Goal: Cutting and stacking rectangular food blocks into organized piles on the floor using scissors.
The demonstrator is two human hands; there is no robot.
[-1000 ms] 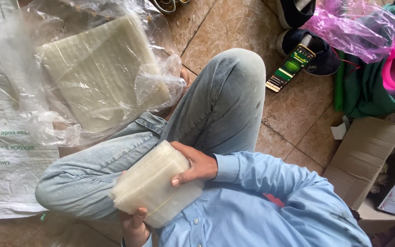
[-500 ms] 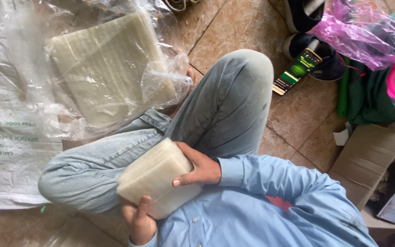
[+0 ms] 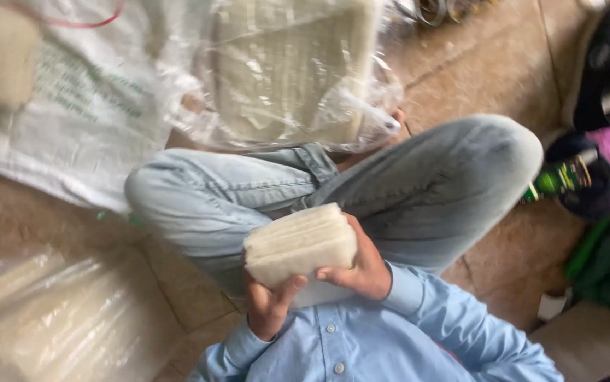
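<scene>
stack of sheets [image 3: 300, 244] above lap, between both hands | bagged sheets [image 3: 287, 71] beyond knees | sack [image 3: 72, 106] far-left

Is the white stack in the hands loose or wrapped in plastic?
Cannot tell: the white stack shows layered edges, but blur hides any wrap.

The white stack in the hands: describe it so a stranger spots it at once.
Find the crossed legs in pale jeans. Just below them, the left hand and right hand grip the white stack. Unlike the bagged stacks nearby, it has no plastic wrap.
</scene>
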